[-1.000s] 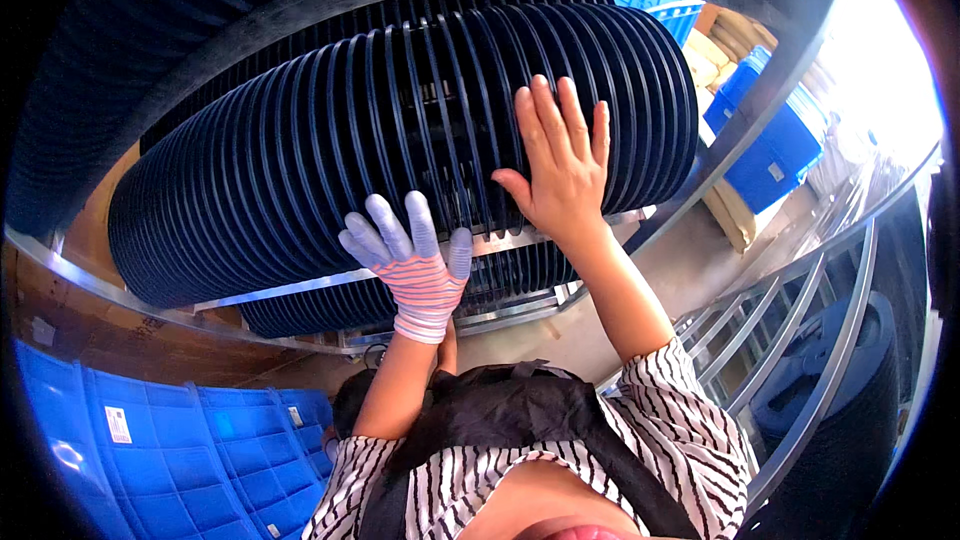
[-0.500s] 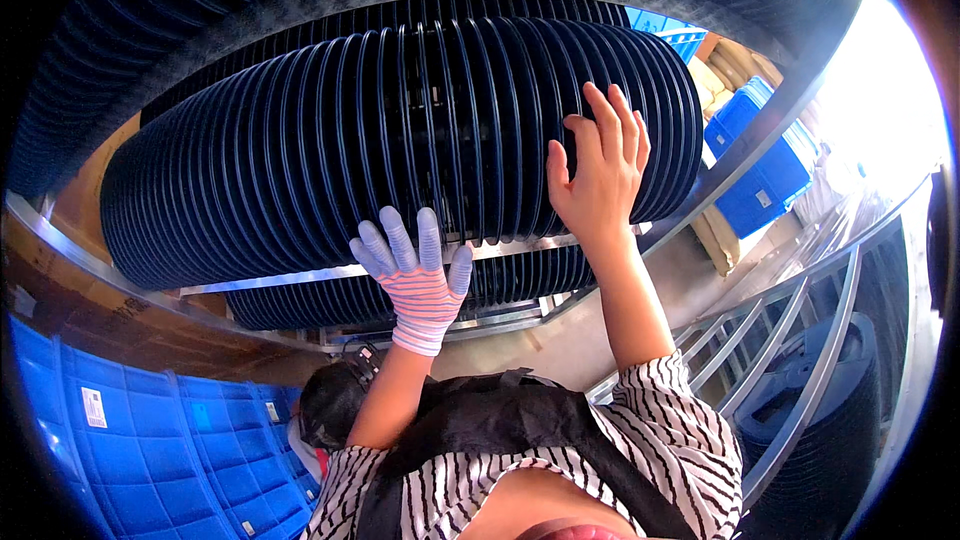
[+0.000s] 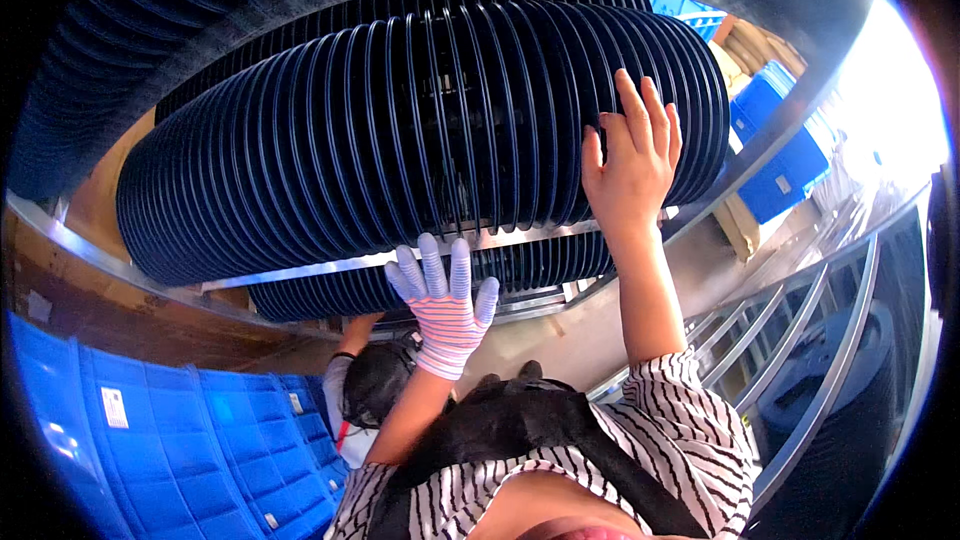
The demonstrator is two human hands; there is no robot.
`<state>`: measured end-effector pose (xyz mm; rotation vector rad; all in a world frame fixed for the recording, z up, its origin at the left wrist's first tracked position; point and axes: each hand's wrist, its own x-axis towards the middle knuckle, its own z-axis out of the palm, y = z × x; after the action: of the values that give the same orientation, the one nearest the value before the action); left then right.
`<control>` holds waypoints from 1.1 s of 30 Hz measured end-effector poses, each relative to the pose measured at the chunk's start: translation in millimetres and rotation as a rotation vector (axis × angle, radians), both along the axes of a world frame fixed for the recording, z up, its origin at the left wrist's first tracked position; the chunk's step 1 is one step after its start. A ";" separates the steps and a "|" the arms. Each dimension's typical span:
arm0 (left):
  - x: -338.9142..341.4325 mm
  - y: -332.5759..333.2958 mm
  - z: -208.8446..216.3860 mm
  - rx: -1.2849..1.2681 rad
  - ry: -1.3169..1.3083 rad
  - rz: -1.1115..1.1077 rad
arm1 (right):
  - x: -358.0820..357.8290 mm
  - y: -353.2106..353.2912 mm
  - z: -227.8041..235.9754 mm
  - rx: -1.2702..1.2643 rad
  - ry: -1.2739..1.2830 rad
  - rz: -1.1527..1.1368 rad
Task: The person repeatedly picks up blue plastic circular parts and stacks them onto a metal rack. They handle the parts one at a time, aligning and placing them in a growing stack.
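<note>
A long row of thin, dark, round-edged plates stands on edge, closely spaced, on a metal rack. My left hand, in a white glove with pinkish stripes and greyish fingertips, is held at the row's near edge, fingers spread and nothing in it. Whether its fingertips touch the plates or the rail, I cannot tell. Toward the right end of the row is my bare right hand, its fingers apart and laid over the plate edges. Its thumb and bent forefinger stay separate.
A metal rail runs below the row, with more dark plates beneath. Blue crates stand at the lower left and right. Metal bars flank me on the right. Another person crouches by my left arm, reaching toward the lower plates.
The plates and both my hands sit further right in the picture. My left hand is slightly lower against the row. The other person's head and reaching hand now show more.
</note>
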<state>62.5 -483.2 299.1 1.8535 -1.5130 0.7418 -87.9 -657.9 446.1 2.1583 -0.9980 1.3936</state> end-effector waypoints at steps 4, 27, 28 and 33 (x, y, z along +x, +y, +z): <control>-8.7 -22.6 6.8 -0.037 0.093 -0.097 | -11.6 2.9 -0.3 0.001 -0.071 0.042; -66.2 -18.3 2.1 -0.134 0.185 -0.616 | -71.9 175.5 -66.1 0.209 -0.665 0.354; -68.2 -18.8 3.9 -0.140 0.186 -0.678 | -70.5 173.9 -65.9 0.210 -0.675 0.370; -86.7 -6.9 36.1 0.188 0.802 -1.105 | -47.5 155.4 -49.4 0.238 -0.723 0.457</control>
<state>-24.2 -490.1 335.2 0.9074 -1.6897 -0.6000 -135.4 -502.5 396.6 2.1623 -0.9582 2.5003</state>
